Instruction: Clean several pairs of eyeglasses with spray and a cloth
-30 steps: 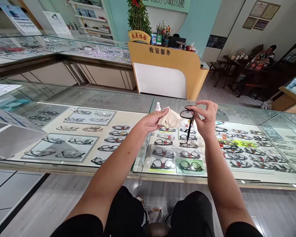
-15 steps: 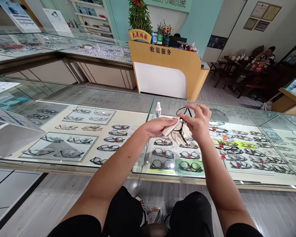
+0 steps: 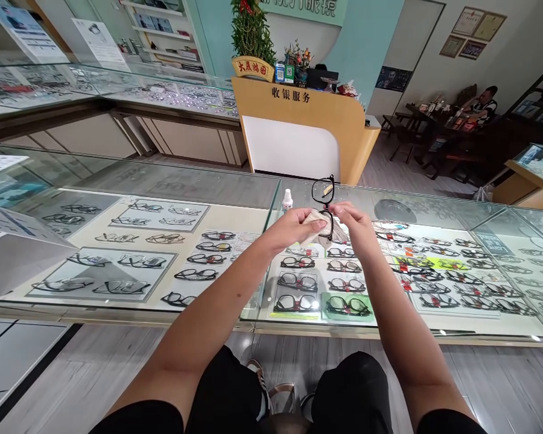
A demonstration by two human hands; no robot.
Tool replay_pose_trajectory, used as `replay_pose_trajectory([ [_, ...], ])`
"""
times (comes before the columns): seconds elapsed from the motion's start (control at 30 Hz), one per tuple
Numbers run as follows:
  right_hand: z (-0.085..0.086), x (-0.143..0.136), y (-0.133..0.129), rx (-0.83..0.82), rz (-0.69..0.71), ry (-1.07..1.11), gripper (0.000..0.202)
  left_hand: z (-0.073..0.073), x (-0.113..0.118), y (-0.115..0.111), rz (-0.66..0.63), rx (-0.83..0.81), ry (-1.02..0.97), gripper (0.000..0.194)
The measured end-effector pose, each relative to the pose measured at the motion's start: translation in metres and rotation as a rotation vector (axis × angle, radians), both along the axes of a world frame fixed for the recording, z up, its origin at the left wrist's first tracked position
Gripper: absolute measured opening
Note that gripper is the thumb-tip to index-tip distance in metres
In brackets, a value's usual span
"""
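A black-rimmed pair of eyeglasses (image 3: 328, 204) is held up on end above the glass counter, one lens over the other. My right hand (image 3: 353, 226) grips it from the right, near the bridge; those fingertips are partly hidden. In my left hand (image 3: 292, 230) a pale cleaning cloth (image 3: 315, 222) is pinched against the lower lens, thumb in front. Part of the cloth shows behind the frame, toward my right fingers. Just beyond my left hand stands a small white bottle (image 3: 288, 199) on the counter.
Under the glass top (image 3: 199, 175) lie rows of eyeglass frames (image 3: 298, 281). A folded white card stand (image 3: 22, 247) is at the left, and a round dark dish (image 3: 394, 211) to the right. Behind is a wooden cashier desk (image 3: 298, 102); a person (image 3: 485, 102) sits far right.
The eyeglasses have turned from tilted to upright on end. My right hand has lowered and shifted its grip toward the bridge, while the left keeps the cloth at the lower lens.
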State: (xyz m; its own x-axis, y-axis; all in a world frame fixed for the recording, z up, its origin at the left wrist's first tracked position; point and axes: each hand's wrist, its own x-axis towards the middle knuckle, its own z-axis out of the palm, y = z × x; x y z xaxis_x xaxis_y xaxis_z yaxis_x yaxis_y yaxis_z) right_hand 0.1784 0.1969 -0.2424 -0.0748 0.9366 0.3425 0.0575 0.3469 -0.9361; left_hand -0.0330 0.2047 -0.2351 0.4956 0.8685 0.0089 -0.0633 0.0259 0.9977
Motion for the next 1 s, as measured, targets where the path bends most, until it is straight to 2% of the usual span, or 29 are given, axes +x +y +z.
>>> replay_pose_trajectory([
  [0.1, -0.009, -0.006, 0.004, -0.178, 0.130, 0.230, 0.034, -0.001, 0.001, 0.000, -0.038, 0.012, 0.045, 0.052],
  [0.23, -0.013, -0.011, 0.004, -0.311, 0.163, 0.395, 0.038, -0.005, 0.006, 0.000, -0.018, -0.032, -0.011, 0.057],
  [0.47, -0.012, -0.014, 0.004, -0.199, 0.079, 0.415, 0.034, -0.014, 0.019, 0.000, 0.046, -0.146, -0.159, 0.068],
  [0.77, -0.017, -0.015, 0.005, -0.094, 0.029, 0.329, 0.034, -0.022, 0.022, 0.002, 0.101, -0.126, -0.150, 0.070],
  [0.87, -0.018, -0.015, 0.005, -0.068, 0.022, 0.295, 0.038, -0.022, 0.020, 0.002, 0.092, -0.140, -0.145, 0.067],
  [1.0, -0.020, -0.017, 0.006, -0.051, 0.032, 0.288, 0.042, -0.018, 0.020, 0.002, 0.047, -0.206, -0.246, 0.064],
])
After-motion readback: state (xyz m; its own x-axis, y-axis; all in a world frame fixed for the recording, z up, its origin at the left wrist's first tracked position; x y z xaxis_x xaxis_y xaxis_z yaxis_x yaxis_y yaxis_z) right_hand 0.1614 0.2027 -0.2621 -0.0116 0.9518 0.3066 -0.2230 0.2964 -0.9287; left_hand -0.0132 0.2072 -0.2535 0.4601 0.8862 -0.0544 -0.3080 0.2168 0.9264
